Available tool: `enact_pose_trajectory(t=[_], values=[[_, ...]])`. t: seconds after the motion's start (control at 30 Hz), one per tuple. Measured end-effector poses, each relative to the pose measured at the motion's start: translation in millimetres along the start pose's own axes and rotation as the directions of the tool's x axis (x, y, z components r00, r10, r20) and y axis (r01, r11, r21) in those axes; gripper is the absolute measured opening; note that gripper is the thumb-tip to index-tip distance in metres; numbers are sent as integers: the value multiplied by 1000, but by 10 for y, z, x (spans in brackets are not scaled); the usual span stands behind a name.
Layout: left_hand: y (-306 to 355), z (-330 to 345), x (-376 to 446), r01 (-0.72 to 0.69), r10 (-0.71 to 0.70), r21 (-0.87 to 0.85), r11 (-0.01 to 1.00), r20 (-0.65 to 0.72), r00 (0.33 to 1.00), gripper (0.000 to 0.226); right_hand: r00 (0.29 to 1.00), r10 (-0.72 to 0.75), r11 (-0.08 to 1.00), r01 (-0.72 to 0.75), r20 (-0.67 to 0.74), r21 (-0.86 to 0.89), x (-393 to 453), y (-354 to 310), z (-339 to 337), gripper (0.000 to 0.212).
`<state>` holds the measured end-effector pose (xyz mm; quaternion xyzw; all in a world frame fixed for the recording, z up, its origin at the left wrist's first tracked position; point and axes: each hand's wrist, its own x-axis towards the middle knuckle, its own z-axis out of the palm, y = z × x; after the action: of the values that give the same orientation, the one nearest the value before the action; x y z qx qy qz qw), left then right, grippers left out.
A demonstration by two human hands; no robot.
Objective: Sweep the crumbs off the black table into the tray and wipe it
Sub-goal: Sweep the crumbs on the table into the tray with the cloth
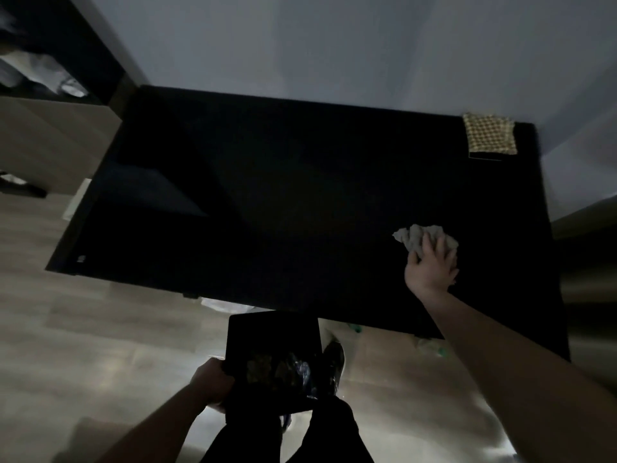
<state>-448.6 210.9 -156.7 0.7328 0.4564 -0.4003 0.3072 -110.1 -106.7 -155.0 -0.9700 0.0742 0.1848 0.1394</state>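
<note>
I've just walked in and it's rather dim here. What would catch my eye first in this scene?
Probably the pale crumpled cloth under the right hand, bright against the big black table near its right side. Next, the yellow checked cloth at the far right corner. Below the near edge, the left hand holds a dark tray with crumbs in it.
</note>
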Motion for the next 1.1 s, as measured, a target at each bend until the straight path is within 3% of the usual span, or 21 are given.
enact_pose_trajectory(t=[0.2,0.43,0.6,0.7,0.8,0.9,1.0,1.1], values=[[-148,-72,165,59,-59,-53,997,-6,998,37,987,-154,985,157,50,-69,254,-712,105,64],[-184,-225,396,30,-30,-57,998,6,1000,29,975,-216,974,219,54,-57,511,-1596,318,67],[-260,-396,510,10,-7,-89,996,30,1000,29,863,-503,864,503,44,12,-40,-2140,711,60],[-282,-549,563,-7,12,-89,996,58,998,17,796,-605,788,591,33,173,-604,-2080,951,59],[-394,-685,666,-27,39,-107,994,113,993,37,761,-646,735,603,53,310,-1193,-1869,1167,56],[-482,-829,714,-37,51,-93,995,147,988,37,719,-688,689,609,93,394,-1861,-1658,1368,59],[-540,-938,698,-70,79,-74,995,138,987,31,706,-686,694,564,176,448,-2436,-1492,1409,70],[-621,-1029,655,-114,114,-2,993,102,988,25,715,-641,744,489,279,455,-2744,-1402,1301,68]])
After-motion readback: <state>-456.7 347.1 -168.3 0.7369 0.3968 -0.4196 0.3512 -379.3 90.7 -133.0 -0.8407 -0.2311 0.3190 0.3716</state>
